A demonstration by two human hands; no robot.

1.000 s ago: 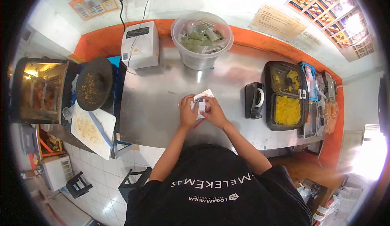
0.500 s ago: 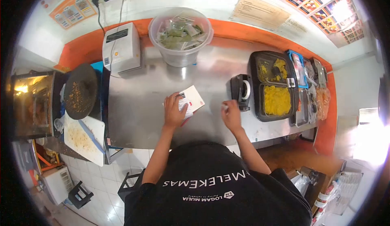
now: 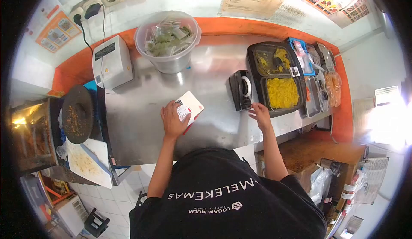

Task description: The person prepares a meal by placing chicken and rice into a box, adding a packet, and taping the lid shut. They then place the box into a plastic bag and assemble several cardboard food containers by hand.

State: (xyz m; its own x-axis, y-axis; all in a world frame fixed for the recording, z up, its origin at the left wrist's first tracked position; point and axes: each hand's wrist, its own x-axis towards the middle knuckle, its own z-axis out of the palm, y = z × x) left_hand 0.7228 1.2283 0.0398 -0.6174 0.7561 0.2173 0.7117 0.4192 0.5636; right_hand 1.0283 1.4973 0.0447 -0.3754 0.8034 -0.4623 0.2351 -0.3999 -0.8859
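Note:
On the steel table, my left hand [image 3: 172, 121] holds a small white box [image 3: 192, 101], its fingers over a printed label [image 3: 183, 111] and its thumb along the near side. A strip of red shows along the box's lower edge. My right hand [image 3: 262, 116] is at the front end of a black tape dispenser [image 3: 237, 94], fingertips drawn together close to its cutting end. Whatever lies between those fingertips is too small to make out. A white roll of tape [image 3: 246, 86] sits in the dispenser.
Right of the dispenser stands a black two-part tray [image 3: 252, 58] with yellow food [image 3: 282, 93]. A clear bucket [image 3: 171, 63] of green-filled packets and a white label printer [image 3: 112, 63] stand at the back. A cutting board with a knife [image 3: 98, 161] lies at left.
My right hand has moved right, from beside the box to the front of the tape dispenser. My left hand stays on the box. The view has shifted to the right.

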